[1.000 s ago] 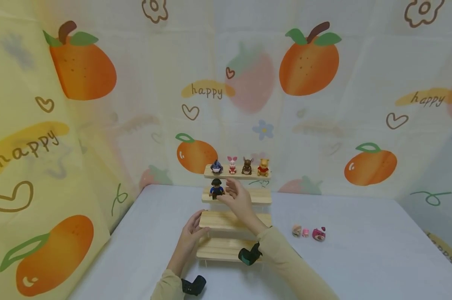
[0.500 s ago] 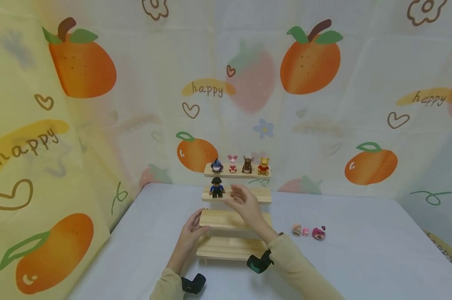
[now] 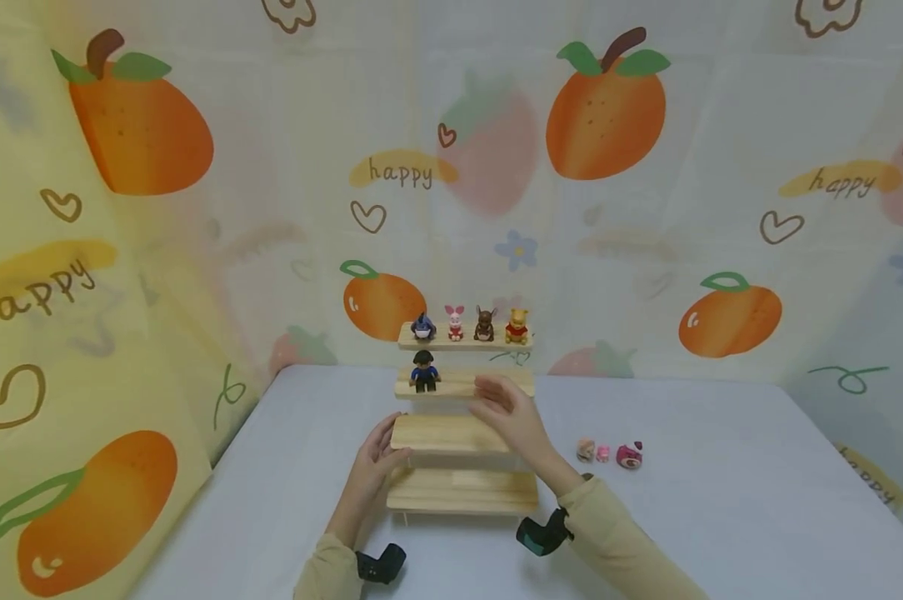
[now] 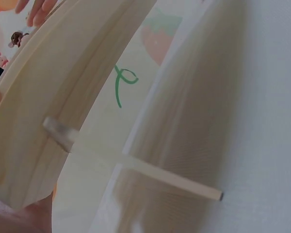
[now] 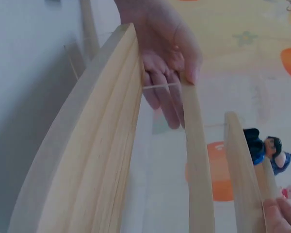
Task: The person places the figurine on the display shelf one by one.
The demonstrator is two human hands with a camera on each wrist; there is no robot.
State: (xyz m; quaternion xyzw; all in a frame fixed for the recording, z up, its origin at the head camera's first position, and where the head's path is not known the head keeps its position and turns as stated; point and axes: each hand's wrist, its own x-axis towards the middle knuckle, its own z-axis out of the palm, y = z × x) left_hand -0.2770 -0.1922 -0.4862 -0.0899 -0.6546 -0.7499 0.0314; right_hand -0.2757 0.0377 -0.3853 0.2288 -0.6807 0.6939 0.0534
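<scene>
A four-tier wooden display shelf (image 3: 462,489) stands on the white table. On its second tier from the top, at the left end, a toy figure (image 3: 425,372) with a black hat and blue-and-black clothes stands upright. My left hand (image 3: 369,467) holds the left end of the tier below, its thumb pressing the board's edge in the right wrist view. My right hand (image 3: 513,417), fingers loosely bent and holding nothing, hovers in front of the second tier's right part. Its fingertips (image 5: 279,218) show beside that board in the right wrist view.
Along the top tier sit a blue donkey figure (image 3: 423,327), a pink piglet figure (image 3: 455,323), a brown big-eared figure (image 3: 485,323) and a yellow bear in red (image 3: 516,326). Right of the shelf lie a tan figure (image 3: 586,450), a small pink one (image 3: 603,454) and a magenta one (image 3: 630,455).
My right hand has drawn away from the black-hatted figure, moving right and slightly down. The figure stays standing on its tier. My left hand keeps its hold; the head view has shifted slightly.
</scene>
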